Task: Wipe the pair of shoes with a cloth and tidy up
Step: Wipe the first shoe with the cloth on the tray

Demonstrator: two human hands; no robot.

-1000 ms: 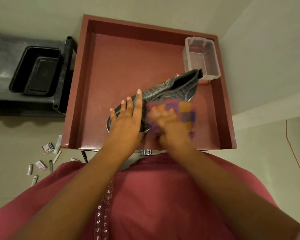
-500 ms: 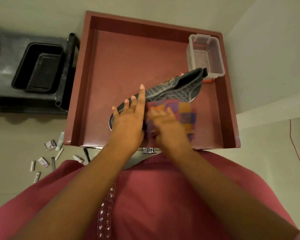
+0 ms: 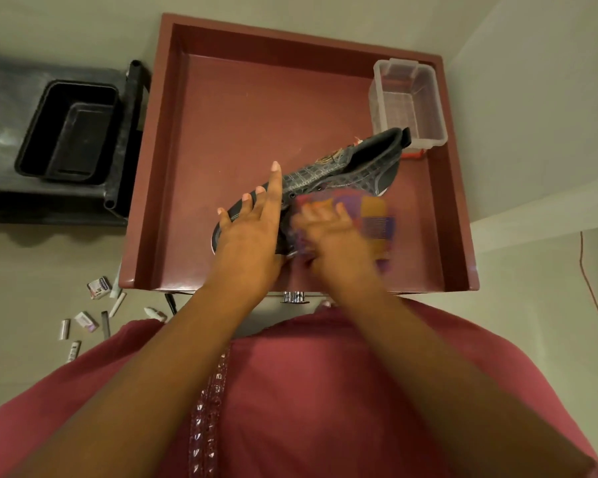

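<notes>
One grey sneaker (image 3: 328, 181) lies on its side at centre frame on the red worktop (image 3: 242, 108). The left hand (image 3: 252, 232), fingers (image 3: 275, 184) spread, pins its toe; the right hand (image 3: 332, 236), motion-blurred, presses a patchwork cloth (image 3: 370, 215) against its lower side, grip unclear. Best practice: brace firmly and wipe toe to heel.
</notes>
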